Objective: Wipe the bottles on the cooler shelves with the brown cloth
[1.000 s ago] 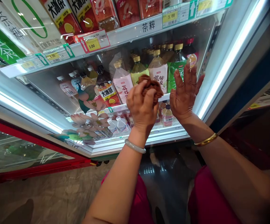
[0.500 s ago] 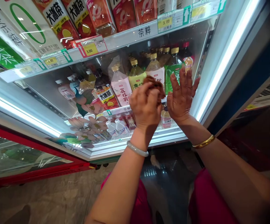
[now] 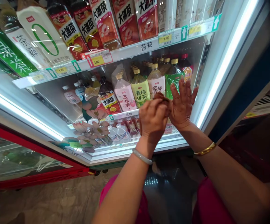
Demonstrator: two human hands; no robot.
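Observation:
My left hand, above a pale bangle, is closed round a bunched brown cloth, of which only a small part shows above the fingers. My right hand, above a gold bangle, lies flat with its fingers spread against the glass door of a lit drinks cooler. The two hands are close together, the left knuckles beside the right thumb. Behind the glass stand a green bottle, a peach-pink bottle, a yellow-green bottle and a pink bottle.
An upper shelf edge with price tags crosses the cooler, large bottles above it. Flower decals mark the glass at lower left. A red-framed cooler stands at the left, and a blue-edged frame at the right.
My left hand and the cloth have moved right and down, closer to my right hand. My right hand stays spread in nearly the same place. The view has shifted, showing more of the upper bottles.

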